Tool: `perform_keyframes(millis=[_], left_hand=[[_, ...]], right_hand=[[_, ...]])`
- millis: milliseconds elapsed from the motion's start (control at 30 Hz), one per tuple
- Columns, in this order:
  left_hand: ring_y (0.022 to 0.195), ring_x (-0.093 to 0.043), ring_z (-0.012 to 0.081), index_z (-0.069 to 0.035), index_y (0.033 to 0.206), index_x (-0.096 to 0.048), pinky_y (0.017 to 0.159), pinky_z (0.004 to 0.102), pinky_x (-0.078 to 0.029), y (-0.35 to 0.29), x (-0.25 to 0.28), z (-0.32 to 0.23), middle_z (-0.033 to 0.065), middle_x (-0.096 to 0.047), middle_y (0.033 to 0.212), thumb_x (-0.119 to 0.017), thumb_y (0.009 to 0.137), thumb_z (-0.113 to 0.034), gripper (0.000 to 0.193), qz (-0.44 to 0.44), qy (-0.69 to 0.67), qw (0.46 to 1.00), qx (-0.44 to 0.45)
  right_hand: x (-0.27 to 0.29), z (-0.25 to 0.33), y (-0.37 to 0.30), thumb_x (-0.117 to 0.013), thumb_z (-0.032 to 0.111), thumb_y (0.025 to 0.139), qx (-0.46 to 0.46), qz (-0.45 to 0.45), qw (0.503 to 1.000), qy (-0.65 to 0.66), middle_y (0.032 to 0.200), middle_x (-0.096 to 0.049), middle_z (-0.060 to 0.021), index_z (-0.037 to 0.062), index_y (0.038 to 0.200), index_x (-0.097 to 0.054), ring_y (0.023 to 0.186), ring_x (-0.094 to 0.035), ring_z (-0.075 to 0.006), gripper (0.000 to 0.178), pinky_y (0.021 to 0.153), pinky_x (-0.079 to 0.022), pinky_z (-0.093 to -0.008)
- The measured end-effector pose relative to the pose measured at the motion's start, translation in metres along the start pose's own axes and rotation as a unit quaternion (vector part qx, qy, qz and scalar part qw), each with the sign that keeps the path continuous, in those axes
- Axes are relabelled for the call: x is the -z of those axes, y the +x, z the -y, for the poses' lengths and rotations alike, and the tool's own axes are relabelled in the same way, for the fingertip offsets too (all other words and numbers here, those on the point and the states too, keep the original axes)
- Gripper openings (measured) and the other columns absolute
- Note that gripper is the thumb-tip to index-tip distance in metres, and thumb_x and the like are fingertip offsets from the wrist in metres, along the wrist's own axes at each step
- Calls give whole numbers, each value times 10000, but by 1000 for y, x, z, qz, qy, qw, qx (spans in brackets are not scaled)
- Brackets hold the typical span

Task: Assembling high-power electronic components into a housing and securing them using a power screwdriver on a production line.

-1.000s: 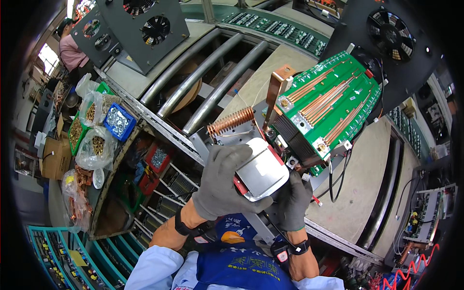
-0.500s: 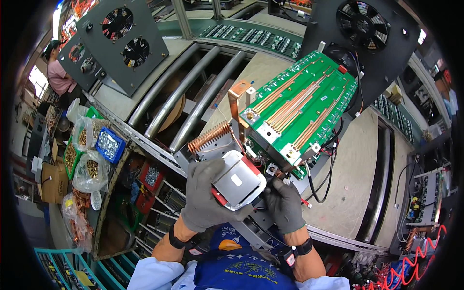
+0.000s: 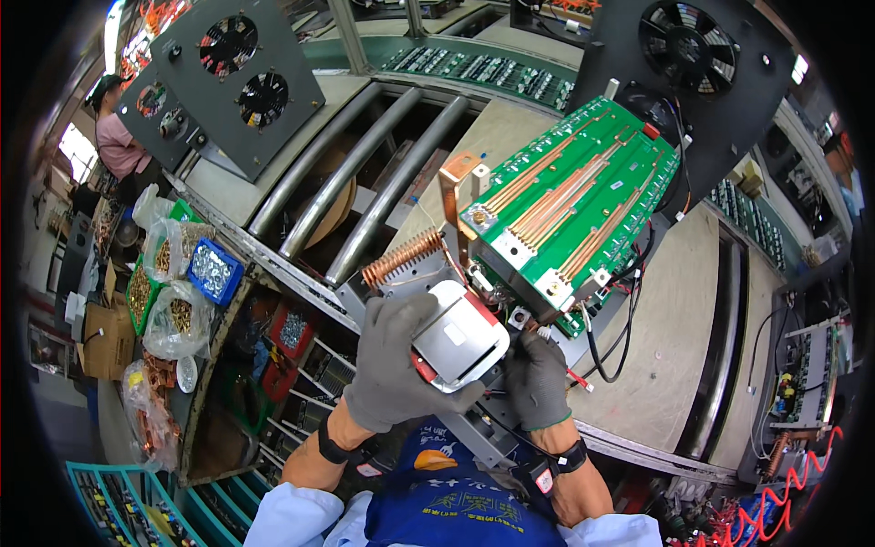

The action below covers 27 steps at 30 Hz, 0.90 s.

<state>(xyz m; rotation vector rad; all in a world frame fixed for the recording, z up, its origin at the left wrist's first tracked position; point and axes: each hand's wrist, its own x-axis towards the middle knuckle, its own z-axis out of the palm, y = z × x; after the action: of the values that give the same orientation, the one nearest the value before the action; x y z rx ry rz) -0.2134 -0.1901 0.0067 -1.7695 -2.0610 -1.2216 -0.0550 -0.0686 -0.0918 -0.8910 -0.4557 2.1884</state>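
The person's left hand [image 3: 387,365], in a grey glove, grips a silver metal block [image 3: 460,335] with red sides, fingers over its left edge. The block sits in front of the green circuit board [image 3: 588,196], just below a copper coil [image 3: 403,258]. The right hand [image 3: 538,378], also gloved, is curled near the board's lower end beside the block; whether it holds anything, one cannot tell. Both are over the near edge of the workbench [image 3: 661,337].
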Motion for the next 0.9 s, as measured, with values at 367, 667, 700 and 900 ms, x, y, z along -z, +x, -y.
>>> perform_keyframes(millis=[367, 667, 700, 900], left_hand=[[997, -566, 361, 31, 1290, -524, 863, 462, -489, 0, -3, -10, 177, -582, 1195, -952, 551, -370, 943, 21, 3, 1000, -14], [936, -577, 340, 9, 1259, -527, 838, 441, -485, 2, -11, -16, 154, -582, 1108, -932, 488, -314, 929, 7, -1, 1000, -27], [935, -576, 340, 9, 1257, -530, 837, 440, -485, 2, -11, -17, 154, -583, 1109, -932, 489, -313, 925, 9, -2, 1000, -27], [925, -570, 342, 3, 1252, -541, 819, 434, -481, 3, -12, -20, 152, -588, 1124, -931, 507, -306, 895, -3, -11, 999, -37]], right_hand=[[-13, 20, -21, -632, 29, 922, 31, 17, 996, -84, 1022, -720, -135, -73, 1053, -679, 942, -694, -220, 172, 906, -554, -374], [-20, 31, -23, -651, -11, 900, -20, -30, 996, -82, 1017, -734, -138, -74, 1108, -678, 888, -721, -227, 219, 812, -584, -365], [-19, 32, -24, -646, -16, 902, -22, -29, 996, -85, 1022, -733, -139, -73, 1114, -674, 892, -722, -230, 221, 815, -586, -369], [-14, 33, -25, -613, -23, 936, -30, -11, 997, -64, 1091, -717, -146, -80, 1166, -645, 957, -714, -239, 239, 869, -578, -384]])
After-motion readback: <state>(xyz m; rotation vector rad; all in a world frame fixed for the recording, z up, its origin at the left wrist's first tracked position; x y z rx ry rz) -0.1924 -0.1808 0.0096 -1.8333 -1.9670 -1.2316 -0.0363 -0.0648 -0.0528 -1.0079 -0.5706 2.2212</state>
